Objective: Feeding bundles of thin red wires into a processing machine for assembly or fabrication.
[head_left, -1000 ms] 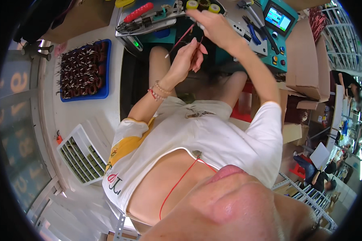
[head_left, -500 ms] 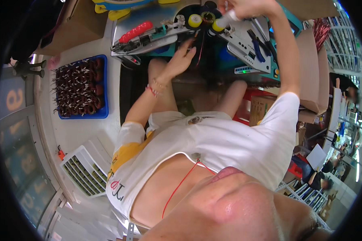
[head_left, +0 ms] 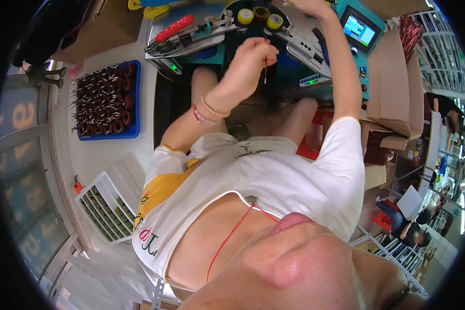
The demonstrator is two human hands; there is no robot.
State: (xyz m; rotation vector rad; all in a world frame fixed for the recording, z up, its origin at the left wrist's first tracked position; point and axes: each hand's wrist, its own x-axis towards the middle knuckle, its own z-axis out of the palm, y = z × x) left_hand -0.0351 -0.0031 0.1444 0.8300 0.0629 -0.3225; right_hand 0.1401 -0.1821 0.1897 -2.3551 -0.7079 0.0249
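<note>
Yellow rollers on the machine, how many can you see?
2. The first yellow roller is left of the wound ring; the second yellow roller is right of it. Another could be hidden behind the ring or past the picture's top edge.

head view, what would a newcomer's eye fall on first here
Likely the blue tray packed with dark, bristling coils, on the white table at the left. Next, perhaps, the two yellow rollers at the top centre, with the left hand just below them and a thin strand hanging from it. The lit screen at the upper right may also catch the eye.
</note>
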